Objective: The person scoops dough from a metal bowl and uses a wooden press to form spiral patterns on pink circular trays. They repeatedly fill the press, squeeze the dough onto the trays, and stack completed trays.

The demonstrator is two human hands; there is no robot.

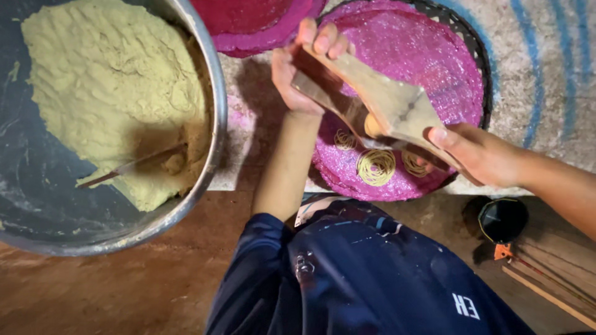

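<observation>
Your left hand (298,68) and right hand (475,152) each clench an end of the wooden press (385,102), held just above the pink tray (434,49). Three dough coils (375,166) lie there; most of the tray is bare. The steel bowl (214,87) beside you holds plenty of dough (112,87).

Reddish-brown earthen floor (124,291); pale mat (546,74) with blue stripes; dim warm light.
</observation>
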